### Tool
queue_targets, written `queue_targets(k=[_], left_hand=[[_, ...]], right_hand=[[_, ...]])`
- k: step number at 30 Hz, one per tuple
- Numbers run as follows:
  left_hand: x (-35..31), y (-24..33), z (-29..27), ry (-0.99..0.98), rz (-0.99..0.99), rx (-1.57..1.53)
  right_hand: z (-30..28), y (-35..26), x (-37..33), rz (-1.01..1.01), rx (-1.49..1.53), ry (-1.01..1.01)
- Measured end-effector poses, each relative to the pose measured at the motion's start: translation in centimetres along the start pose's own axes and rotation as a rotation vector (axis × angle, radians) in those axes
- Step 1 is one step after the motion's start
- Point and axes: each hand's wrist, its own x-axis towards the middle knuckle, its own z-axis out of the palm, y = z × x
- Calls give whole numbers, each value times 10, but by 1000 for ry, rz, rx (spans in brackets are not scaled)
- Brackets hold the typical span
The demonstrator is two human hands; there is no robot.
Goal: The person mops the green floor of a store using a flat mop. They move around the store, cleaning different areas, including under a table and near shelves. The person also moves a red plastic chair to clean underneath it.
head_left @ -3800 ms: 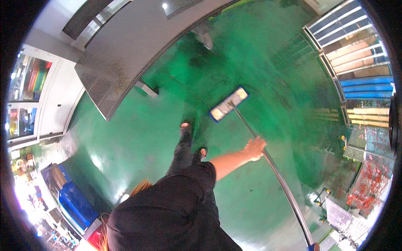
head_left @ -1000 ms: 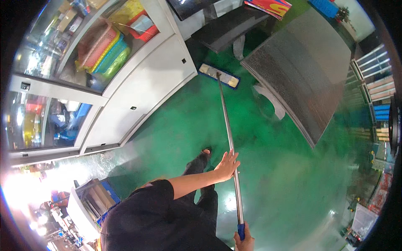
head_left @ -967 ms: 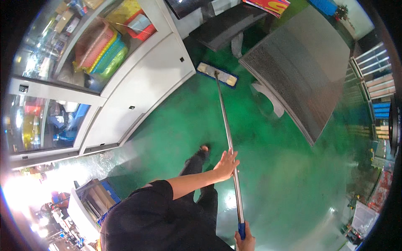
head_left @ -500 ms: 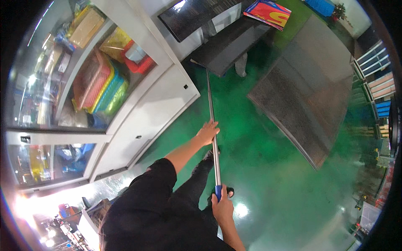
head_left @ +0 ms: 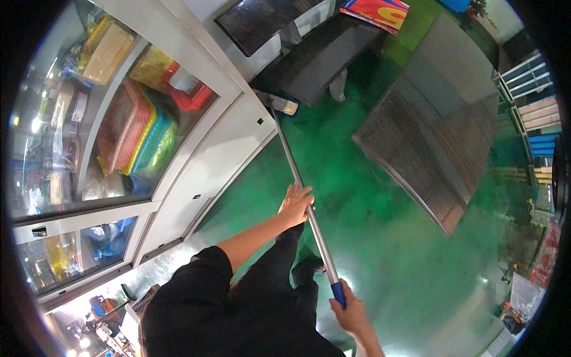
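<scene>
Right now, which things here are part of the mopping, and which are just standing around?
In use: mop, its head by the cabinet foot; left hand mid-pole; right hand at the blue grip; green floor.

Standing by: glass cabinet holding coloured baskets; dark bench; grey table; bright poster.

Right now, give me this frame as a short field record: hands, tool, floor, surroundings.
left hand: left hand grips the mop handle midway along
right hand: right hand holds the blue grip at the handle's near end
mop head: flat mop head on the floor beside the white cabinet, under the dark bench
floor: green floor, glossy
nearby: grey table to the right; coloured baskets behind the cabinet glass
</scene>
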Motion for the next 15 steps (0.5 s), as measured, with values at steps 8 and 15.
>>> queue_targets(k=[8,15], left_hand=[[-34,47,22,-60,64,78],[-103,133,62,-178,195,97]], right_hand=[[2,33,-59,81,220,-24],[55,104,-151,157,362,112]])
